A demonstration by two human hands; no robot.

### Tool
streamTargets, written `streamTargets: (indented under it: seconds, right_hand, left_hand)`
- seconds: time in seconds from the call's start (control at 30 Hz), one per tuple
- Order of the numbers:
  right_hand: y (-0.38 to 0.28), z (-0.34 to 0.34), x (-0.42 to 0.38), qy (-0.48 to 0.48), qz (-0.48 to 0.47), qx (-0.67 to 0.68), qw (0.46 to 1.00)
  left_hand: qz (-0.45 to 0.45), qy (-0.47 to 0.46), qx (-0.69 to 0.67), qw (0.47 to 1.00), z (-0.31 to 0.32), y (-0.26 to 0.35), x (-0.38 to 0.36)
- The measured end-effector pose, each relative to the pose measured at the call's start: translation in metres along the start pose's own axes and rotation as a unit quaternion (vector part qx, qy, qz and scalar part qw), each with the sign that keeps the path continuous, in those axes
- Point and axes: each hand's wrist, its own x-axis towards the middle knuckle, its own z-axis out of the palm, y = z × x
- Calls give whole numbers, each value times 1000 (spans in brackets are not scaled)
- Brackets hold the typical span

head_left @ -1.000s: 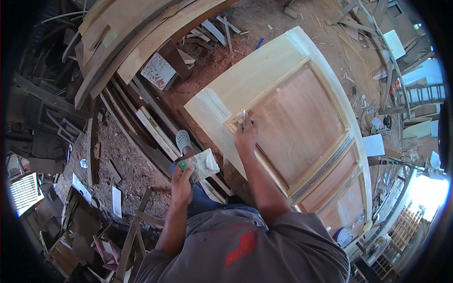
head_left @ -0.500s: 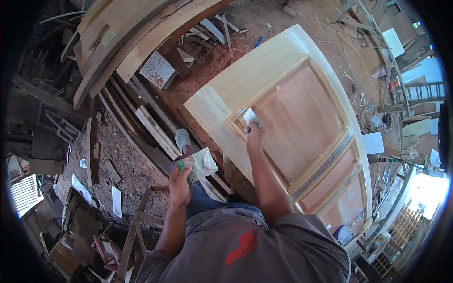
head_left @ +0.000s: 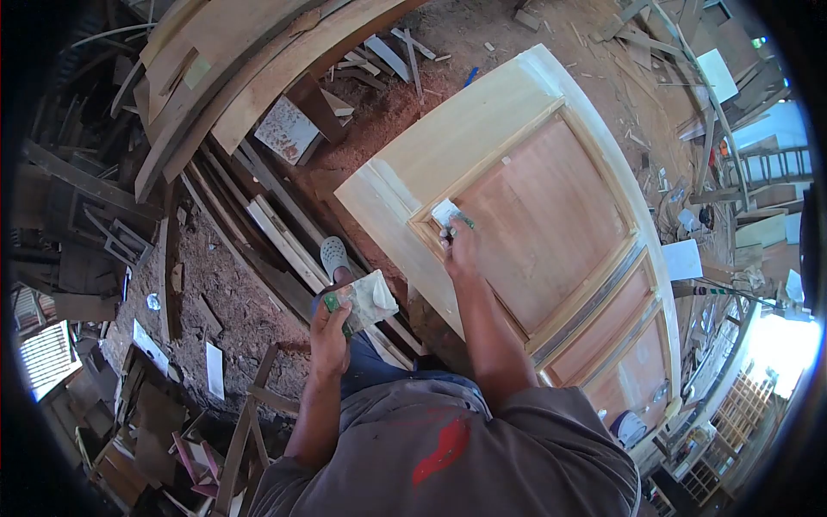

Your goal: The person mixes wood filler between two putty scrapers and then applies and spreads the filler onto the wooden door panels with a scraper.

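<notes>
My left hand (head_left: 330, 340) grips a flat board (head_left: 370, 302) smeared with whitish paste, its near edge green, held low in front of my body. A small scraper (head_left: 446, 213) with a white blade and green edge is pinched in my right hand (head_left: 461, 247). That blade is over the corner of the frame around the large panel of a wooden door (head_left: 551, 224). The door lies slanting to the right, with pale filler on its outer edges and joints.
Long planks (head_left: 284, 233) lie left of the door, with a grey clog (head_left: 334, 255) beside them. Stacked boards (head_left: 250, 77) jut in at the upper left. A round container (head_left: 627, 428) stands by the door's lower end. Wood scraps litter the ground.
My right hand has shifted slightly left with the scraper, whose blade has turned towards the frame's corner. My left hand and its board have hardly moved.
</notes>
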Motion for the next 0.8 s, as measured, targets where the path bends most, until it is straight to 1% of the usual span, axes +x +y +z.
streamTargets:
  seconds: [0.2,0.27,0.33,0.43,0.57,0.67,0.77,0.8]
  right_hand:
    - [-19,-2,-10,-48,4,31,998]
    - [-30,-5,-11,-53,5,37,998]
    - [-40,-17,-8,-47,1,36,998]
    - [-54,-36,-7,-66,-12,33,997]
    - [-63,-54,-15,-20,-9,23,999]
    - [-41,-62,-7,31,-24,-18,999]
    - [-12,-47,3,23,-33,-129,991]
    - [-2,-38,6,46,-105,-205,972]
  left_hand:
    - [-2,1,-13,1000,6,1,0]
    - [8,4,-8,1000,-2,-5,3]
    - [14,6,-4,1000,-4,-5,4]
    - [12,3,3,1000,1,2,2]
    - [6,2,14,1000,5,4,1]
    - [3,1,12,1000,8,0,3]
    - [9,-13,6,1000,13,-3,3]
    - [13,-17,4,1000,13,-3,3]
